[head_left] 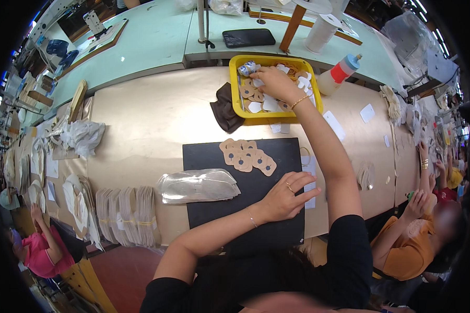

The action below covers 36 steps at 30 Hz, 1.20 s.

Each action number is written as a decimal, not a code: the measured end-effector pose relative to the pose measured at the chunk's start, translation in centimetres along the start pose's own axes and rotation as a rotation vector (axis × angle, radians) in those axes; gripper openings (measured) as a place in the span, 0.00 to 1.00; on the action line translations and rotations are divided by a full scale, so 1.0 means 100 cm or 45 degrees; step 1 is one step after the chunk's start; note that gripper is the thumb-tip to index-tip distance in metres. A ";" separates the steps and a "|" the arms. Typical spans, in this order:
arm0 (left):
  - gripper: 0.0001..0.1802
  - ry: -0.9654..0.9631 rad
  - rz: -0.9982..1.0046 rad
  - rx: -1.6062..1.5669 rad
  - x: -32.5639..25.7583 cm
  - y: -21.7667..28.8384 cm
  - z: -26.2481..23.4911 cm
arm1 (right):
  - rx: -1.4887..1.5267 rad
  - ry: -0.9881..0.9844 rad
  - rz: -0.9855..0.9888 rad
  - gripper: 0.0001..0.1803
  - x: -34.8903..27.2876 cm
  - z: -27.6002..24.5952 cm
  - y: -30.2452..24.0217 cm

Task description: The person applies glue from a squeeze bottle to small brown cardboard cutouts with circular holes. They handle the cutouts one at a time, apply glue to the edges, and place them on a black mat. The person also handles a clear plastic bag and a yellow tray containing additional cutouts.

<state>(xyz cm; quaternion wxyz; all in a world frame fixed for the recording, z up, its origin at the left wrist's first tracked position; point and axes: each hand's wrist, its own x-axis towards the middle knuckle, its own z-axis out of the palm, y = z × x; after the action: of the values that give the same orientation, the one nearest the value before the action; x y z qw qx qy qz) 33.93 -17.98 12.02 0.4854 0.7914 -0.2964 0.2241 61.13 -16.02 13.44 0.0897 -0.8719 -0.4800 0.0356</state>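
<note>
My right hand (274, 83) reaches into a yellow plastic basket (235, 99), its fingers stretched out and apart over the contents beside a blue-and-white wrapped bundle (248, 68). Tan and white cut pieces and some rubber bands fill the basket. On a black board (209, 156) lies my left hand (284, 198), fingers spread, with nothing visible in it. A cluster of tan shaped pieces (245, 156) with dark round marks overlaps on the board, just beyond that hand. Left of it sits a stack of shiny silvery-grey curved pieces (198, 186).
Dark brown cloth (227, 109) lies left of the basket; a red-banded bottle with a blue cap (340, 74) stands right. Bundled pale pieces (125, 216) line the left front edge. A black phone (249, 38) rests on the far table. Co-workers sit at both sides.
</note>
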 end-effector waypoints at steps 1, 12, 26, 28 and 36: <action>0.33 0.002 -0.005 -0.008 0.000 0.000 0.000 | -0.047 -0.031 0.038 0.23 0.001 0.003 0.000; 0.32 0.016 -0.034 -0.035 -0.002 -0.001 -0.001 | 0.105 0.027 0.098 0.22 0.001 0.000 0.008; 0.30 0.009 -0.050 -0.054 -0.001 -0.001 -0.002 | 0.299 0.100 0.245 0.20 -0.003 -0.005 0.008; 0.30 0.003 -0.056 -0.056 -0.002 -0.001 -0.001 | 0.249 0.126 0.215 0.21 -0.005 -0.007 0.007; 0.28 -0.016 -0.099 -0.082 -0.002 -0.001 -0.001 | 0.358 0.255 0.337 0.18 -0.011 -0.025 -0.015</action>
<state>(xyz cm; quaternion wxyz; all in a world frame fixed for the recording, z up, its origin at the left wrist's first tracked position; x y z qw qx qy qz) 33.83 -17.76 11.89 0.5170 0.7878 -0.2754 0.1904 59.61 -16.45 16.14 0.2523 -0.9055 -0.3402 0.0270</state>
